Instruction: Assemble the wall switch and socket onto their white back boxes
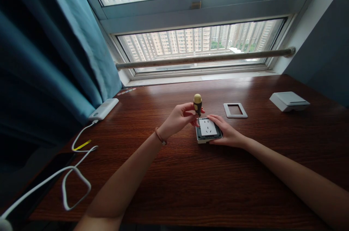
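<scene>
My left hand [181, 117] is closed round a screwdriver [197, 103] with a yellow and black handle. The screwdriver stands nearly upright over the upper left edge of a wall socket [208, 128], its tip hidden by my fingers and the handle. The socket has a white face with several slots, and its dark surround lies bare on a white box base. On the right side, my right hand [227, 132] grips the socket and its base between thumb and fingers. A white square cover frame [235, 110] lies flat on the table behind my right hand.
At the right of the brown wooden table [169, 180] sits a white box [289, 100]. To the left, a white power bank [104, 109] trails a white cable [77, 167] near a yellow strip [83, 145]. A blue curtain [79, 42] hangs on the left, and a window stands behind.
</scene>
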The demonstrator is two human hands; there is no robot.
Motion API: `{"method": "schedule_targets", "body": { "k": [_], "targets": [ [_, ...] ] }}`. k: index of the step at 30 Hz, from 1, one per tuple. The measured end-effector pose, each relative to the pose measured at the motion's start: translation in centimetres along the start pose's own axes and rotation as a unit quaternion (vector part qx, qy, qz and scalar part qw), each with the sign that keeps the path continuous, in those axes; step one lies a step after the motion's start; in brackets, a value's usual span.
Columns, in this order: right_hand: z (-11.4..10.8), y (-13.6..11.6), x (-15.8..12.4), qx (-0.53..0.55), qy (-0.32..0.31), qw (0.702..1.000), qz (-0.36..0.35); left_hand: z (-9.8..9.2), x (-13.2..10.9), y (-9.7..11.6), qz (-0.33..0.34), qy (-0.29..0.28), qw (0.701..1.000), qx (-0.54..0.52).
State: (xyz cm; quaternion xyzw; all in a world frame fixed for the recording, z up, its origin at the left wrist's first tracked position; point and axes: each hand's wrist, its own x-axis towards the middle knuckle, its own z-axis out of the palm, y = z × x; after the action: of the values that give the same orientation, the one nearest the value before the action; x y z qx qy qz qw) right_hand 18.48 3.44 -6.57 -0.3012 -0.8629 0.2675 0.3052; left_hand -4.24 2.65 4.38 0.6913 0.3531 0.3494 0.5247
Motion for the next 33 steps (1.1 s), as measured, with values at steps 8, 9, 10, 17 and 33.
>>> {"method": "schedule_targets", "body": {
  "k": [8, 9, 10, 17, 33],
  "targets": [
    [0.0, 0.0, 0.0, -0.002, 0.000, 1.000, 0.005, 0.1, 0.4, -1.3, 0.042, 0.139, 0.984, 0.103],
    [0.0, 0.0, 0.0, -0.002, 0.000, 1.000, 0.004, 0.1, 0.4, -1.2, 0.023, 0.125, 0.989, 0.072],
    [0.0, 0.0, 0.0, -0.003, 0.000, 1.000, 0.003, 0.0, 0.3, -1.0, 0.002, 0.108, 0.993, 0.042],
    [0.0, 0.1, 0.0, -0.009, -0.001, 1.000, 0.002, -0.7, 0.1, 0.0, -0.044, 0.028, 0.996, -0.069],
    [0.1, 0.1, -0.1, -0.013, 0.001, 1.000, 0.003, -0.6, 0.0, 0.3, -0.037, 0.058, 0.997, 0.041]
  ]
}}
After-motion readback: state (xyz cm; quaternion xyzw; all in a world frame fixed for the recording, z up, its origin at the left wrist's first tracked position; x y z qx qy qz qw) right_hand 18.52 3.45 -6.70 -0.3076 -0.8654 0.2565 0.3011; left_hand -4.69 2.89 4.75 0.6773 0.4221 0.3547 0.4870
